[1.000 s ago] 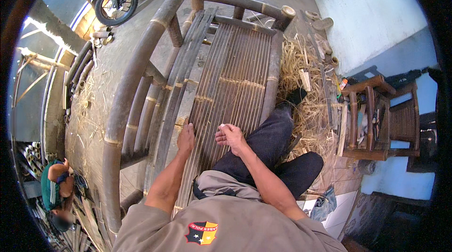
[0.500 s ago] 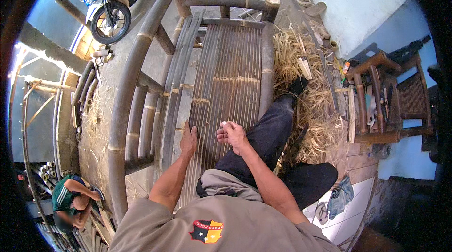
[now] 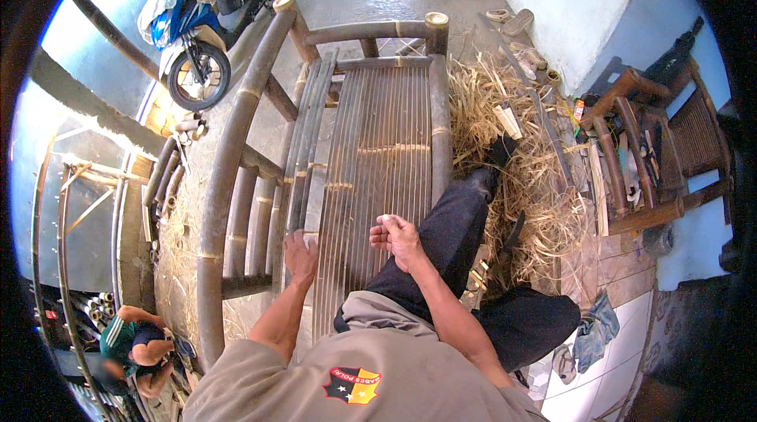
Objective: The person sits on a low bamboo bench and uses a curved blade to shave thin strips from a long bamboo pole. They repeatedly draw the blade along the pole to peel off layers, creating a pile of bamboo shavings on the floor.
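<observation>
A dark bamboo bench [image 3: 252,83] stands before me, its seat [image 3: 390,118] made of long narrow slats laid side by side. Several loose bamboo slats [image 3: 303,154] lie lengthwise along the seat's left part, with a gap between them and the laid ones. My left hand [image 3: 300,259] is over the near end of these loose slats, fingers apart and slightly blurred. Above the right side of the seat, my right hand [image 3: 400,242] has its fingers curled in and the thumb pressed against them. Something small and whitish shows at its thumb; what it is I cannot make out.
Bamboo shavings [image 3: 528,201] heap on the floor right of the bench. Beyond them stands a bamboo chair [image 3: 631,154] with tools on it. A blue motorbike [image 3: 185,43] is parked far left. At lower left another person [image 3: 142,343] crouches by bamboo poles.
My left hand has moved left, off the seat's laid slats toward the loose ones. The right hand keeps its curled shape above the seat. The whole view has shifted slightly.
</observation>
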`<state>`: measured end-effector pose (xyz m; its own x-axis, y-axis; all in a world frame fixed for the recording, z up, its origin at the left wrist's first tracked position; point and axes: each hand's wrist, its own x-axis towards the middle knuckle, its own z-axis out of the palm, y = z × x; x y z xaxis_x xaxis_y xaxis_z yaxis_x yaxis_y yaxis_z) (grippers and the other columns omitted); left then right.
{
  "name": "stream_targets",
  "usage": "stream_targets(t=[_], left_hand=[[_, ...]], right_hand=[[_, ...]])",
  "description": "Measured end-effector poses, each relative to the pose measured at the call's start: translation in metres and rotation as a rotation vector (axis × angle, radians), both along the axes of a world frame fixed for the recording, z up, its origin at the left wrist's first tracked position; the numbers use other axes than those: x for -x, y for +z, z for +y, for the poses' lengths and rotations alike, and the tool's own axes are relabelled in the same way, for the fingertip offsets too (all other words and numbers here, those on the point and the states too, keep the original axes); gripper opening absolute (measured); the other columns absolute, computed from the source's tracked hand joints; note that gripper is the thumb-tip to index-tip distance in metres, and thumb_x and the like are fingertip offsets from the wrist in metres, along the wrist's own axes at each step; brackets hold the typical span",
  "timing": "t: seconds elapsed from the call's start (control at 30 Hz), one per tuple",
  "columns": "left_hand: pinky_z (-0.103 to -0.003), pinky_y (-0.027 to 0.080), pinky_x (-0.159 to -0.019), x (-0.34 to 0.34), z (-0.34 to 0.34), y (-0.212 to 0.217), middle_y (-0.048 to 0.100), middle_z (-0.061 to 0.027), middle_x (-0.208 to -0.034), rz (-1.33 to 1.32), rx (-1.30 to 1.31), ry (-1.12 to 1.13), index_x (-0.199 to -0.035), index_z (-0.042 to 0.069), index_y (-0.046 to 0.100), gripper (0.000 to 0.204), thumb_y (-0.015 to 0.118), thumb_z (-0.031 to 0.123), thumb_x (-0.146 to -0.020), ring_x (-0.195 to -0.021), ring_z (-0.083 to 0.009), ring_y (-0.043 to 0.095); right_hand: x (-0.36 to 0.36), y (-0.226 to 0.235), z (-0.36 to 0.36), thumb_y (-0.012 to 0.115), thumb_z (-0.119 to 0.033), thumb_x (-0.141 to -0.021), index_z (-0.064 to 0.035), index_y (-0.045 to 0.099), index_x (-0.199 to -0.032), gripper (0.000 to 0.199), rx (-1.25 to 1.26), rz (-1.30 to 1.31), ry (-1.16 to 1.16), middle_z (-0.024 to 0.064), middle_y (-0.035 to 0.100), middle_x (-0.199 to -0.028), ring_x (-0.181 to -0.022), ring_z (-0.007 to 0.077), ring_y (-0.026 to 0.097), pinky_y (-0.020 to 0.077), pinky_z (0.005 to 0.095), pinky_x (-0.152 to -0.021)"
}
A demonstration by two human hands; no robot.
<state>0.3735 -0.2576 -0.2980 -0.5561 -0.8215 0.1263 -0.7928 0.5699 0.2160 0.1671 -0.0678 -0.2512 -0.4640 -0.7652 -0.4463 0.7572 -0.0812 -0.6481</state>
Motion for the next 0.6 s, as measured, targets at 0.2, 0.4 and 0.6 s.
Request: stream_targets(t=[0.2,0.4,0.6], left_hand=[[-0.049,0.048,-0.086,-0.039,0.002,0.0,0.053,-0.0234,-0.107,-0.211,-0.053,0.016,-0.117,0.002,0.047,0.045,0.065,0.022,-0.081,-0.105,-0.0416,0.053],[-0.049,0.052,-0.079,-0.044,-0.013,-0.01,0.056,-0.0219,-0.106,-0.291,-0.106,0.001,-0.111,0.002,0.047,0.037,0.063,0.018,-0.083,-0.098,-0.0402,0.06],[-0.051,0.052,-0.077,-0.044,-0.008,-0.011,0.058,-0.0225,-0.102,-0.227,-0.079,-0.04,-0.109,0.004,0.047,0.032,0.062,0.017,-0.084,-0.094,-0.0405,0.062]], right_hand=[[-0.003,-0.002,-0.002,0.054,-0.03,-0.099,-0.0038,0.058,-0.107,0.027,0.037,0.012,-0.021,0.0093,0.067,-0.088,-0.073,0.017,0.066,0.0579,0.0327,-0.067],[-0.003,-0.003,-0.003,0.057,-0.028,-0.097,-0.0048,0.058,-0.106,0.025,-0.022,0.011,-0.011,0.0102,0.066,-0.092,-0.077,0.019,0.066,0.0581,0.0339,-0.069],[-0.003,-0.002,-0.003,0.056,-0.029,-0.098,-0.0043,0.058,-0.106,0.026,0.001,0.046,-0.003,0.01,0.066,-0.091,-0.077,0.0195,0.066,0.0578,0.0354,-0.07]])
